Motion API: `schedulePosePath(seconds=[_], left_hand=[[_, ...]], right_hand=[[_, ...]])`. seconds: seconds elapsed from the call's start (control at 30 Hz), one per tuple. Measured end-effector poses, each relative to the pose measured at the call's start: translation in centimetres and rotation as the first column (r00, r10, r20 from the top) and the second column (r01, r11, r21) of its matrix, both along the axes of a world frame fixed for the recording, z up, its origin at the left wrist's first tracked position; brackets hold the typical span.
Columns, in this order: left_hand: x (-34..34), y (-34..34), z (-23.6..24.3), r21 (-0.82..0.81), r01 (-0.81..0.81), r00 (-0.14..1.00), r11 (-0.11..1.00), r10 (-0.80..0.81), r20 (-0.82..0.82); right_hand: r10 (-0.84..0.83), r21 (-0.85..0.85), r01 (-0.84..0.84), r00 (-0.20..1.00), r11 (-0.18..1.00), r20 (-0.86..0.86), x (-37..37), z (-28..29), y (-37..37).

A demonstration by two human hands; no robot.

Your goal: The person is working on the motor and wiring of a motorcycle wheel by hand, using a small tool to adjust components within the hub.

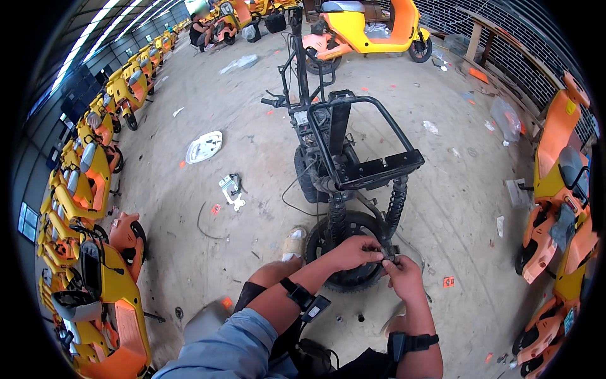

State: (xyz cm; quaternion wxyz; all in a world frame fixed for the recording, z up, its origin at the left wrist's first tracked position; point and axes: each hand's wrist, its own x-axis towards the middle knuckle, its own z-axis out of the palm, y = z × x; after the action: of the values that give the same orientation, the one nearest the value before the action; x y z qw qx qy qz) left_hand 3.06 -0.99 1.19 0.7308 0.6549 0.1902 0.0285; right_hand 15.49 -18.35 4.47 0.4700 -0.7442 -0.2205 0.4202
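Observation:
A stripped black scooter frame (353, 170) stands before me, its wheel (353, 281) nearest to me. My left hand (357, 252) reaches across the wheel, thumb and fingers pinched together by the lower end of the right shock absorber (396, 203). Close beside it on the right, my right hand (404, 275) has its thumb and fingers closed at the same spot near the axle. What small part they grip is too small to make out. The second shock absorber (337, 221) stands left of it, over the wheel.
A white plate-like part (204, 146) and a metal bracket (232, 191) lie on the floor to the left, near a loose cable (203, 222). Yellow scooters (88, 189) line the left side; others stand right. Another person (200, 33) sits far back.

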Motion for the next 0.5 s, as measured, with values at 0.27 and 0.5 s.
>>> schedulePosePath(seconds=[0.27,0.5], left_hand=[[-2.2,-2.4,-0.4,-0.017,0.037,0.997,0.999,-0.038,-0.061],[-2.9,-3.7,-0.8,-0.009,0.047,0.996,0.999,-0.047,-0.071]], right_hand=[[-0.036,0.039,0.039,0.997,0.998,-0.068,-2.4,-0.4,-2.5],[-0.046,0.006,0.047,0.999,0.999,-0.026,-3.5,-0.8,-4.0]])
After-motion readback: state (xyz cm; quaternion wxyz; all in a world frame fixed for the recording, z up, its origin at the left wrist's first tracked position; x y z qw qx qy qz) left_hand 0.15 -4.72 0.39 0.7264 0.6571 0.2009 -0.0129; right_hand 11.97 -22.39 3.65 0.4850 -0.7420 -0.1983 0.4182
